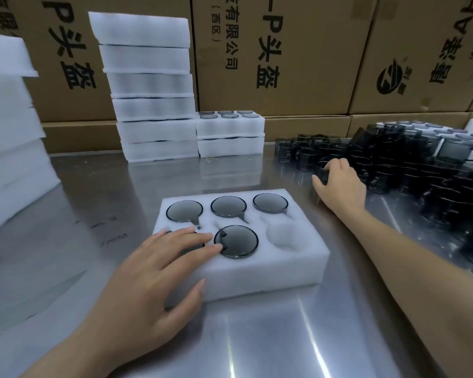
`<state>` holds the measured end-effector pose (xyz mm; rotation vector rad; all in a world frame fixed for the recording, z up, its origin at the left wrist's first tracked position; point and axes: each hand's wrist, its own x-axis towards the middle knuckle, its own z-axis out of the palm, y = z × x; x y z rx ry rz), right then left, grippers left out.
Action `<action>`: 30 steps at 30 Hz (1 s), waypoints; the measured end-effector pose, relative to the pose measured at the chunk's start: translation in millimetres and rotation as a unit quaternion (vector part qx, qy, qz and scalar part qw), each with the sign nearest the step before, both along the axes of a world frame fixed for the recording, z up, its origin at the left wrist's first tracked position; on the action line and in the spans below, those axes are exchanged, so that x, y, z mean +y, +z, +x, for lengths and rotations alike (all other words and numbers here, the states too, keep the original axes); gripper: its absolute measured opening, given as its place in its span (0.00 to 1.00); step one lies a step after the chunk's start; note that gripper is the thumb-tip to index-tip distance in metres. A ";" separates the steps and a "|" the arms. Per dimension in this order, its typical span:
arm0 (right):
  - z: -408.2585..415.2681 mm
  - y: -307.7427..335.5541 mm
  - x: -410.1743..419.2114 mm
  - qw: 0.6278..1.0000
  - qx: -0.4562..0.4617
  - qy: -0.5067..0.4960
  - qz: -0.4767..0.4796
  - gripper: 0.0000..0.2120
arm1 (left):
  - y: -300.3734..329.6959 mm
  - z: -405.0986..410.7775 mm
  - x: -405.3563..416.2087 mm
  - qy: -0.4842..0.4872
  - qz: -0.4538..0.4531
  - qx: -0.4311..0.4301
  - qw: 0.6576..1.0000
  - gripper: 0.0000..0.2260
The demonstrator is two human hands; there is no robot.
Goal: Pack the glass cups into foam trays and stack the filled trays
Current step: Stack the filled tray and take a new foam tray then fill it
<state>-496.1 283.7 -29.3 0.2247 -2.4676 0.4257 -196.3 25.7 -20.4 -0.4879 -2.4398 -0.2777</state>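
Note:
A white foam tray [260,276] lies on the steel table in front of me. Dark glass cups sit in its three back holes and the front middle hole [236,240]. The front right hole [284,236] holds nothing. My left hand [159,271] lies flat with straight fingers over the front left hole, covering a cup there, its thumb against the tray's front side. My right hand [339,184] reaches to the right and curls around a dark glass cup [322,173] at the near edge of the loose cups.
Many loose dark glass cups [421,170] crowd the table's right side. A tall stack of filled foam trays [150,88] and a shorter stack [230,135] stand at the back. Foam sheets [8,132] pile up at the left. Cardboard boxes [284,50] line the rear.

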 end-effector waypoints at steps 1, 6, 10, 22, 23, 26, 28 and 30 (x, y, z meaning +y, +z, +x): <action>6.0 0.5 1.0 1.000 0.008 0.006 -0.006 0.15 | 0.1 0.1 0.0 0.000 -0.001 -0.004 1.000 0.18; 49.0 1.2 8.2 0.999 0.032 0.030 -0.025 0.17 | 1.4 4.7 0.8 0.007 0.000 -0.012 1.000 0.18; 90.5 -1.2 13.9 0.999 0.015 0.039 -0.031 0.18 | 0.6 6.9 2.1 0.015 0.001 -0.018 1.000 0.19; 173.9 17.4 2.0 0.935 0.138 0.214 -0.248 0.02 | -0.9 12.6 5.8 0.024 0.008 -0.017 1.000 0.20; 180.9 19.8 -2.7 0.928 0.150 0.234 -0.247 0.03 | -0.9 12.1 5.7 0.024 0.008 -0.014 1.000 0.20; 197.4 23.3 -15.6 0.919 0.167 0.290 -0.210 0.04 | -1.0 11.0 5.7 0.024 0.008 -0.009 1.000 0.19; 203.1 22.3 -21.4 0.919 0.150 0.321 -0.175 0.05 | -1.4 10.7 5.5 0.024 0.006 -0.011 1.000 0.19; 205.4 19.7 -23.4 0.920 0.115 0.343 -0.154 0.06 | -1.4 10.3 5.2 0.023 0.004 -0.010 1.000 0.19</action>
